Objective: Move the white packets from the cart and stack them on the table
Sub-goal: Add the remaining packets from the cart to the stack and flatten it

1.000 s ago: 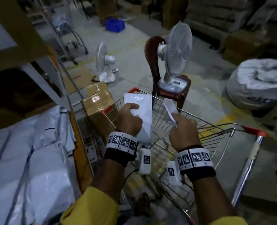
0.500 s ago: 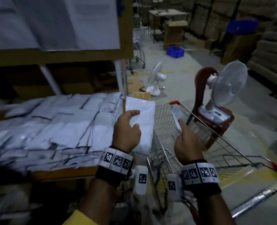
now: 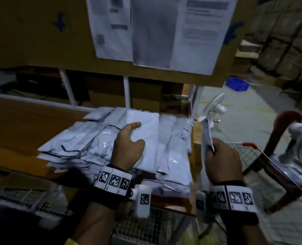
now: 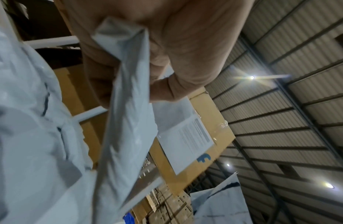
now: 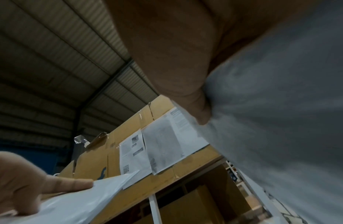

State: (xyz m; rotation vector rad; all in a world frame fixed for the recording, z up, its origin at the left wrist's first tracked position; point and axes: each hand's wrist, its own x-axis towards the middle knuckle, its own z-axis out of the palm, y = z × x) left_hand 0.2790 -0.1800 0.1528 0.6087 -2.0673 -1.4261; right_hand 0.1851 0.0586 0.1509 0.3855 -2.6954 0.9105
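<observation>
- Left hand point(image 3: 128, 147) grips a white packet point(image 3: 144, 137) by its near edge, thumb on top, fingers under it (left wrist view shows them curled round the edge), w/ the packet held flat over the stack.
- Stack of white packets point(image 3: 86, 144) lies on the wooden surface point(image 3: 22, 131), several layers deep, spread in overlapping rows; some show dark blue lines along a seam.
- Whether the held packet already touches the stack below: can't tell from these views.
- Right hand point(image 3: 221, 163) is clenched round a second packet point(image 3: 206, 138), held upright and on edge, just right of the surface's corner, apart from the stack.
- Right wrist view: that packet fills the right side, blurred grey, w/ the thumb pressed against it.
- Cart point(image 3: 249, 161) stands at lower right, wire sides and a red corner cap on its rim; both hands are above and left of it.
- Printed sheets point(image 3: 155, 30) are stuck on a cardboard panel point(image 3: 40, 32) above the surface (text too blurred to read).
- Behind the cart: a white fan point(image 3: 215, 106) on the floor, a dark red chair point(image 3: 279, 138) w/ another fan on its seat, and a blue crate point(image 3: 237, 84) further back.
- Both wrists wear black bands w/ square marker tags.
</observation>
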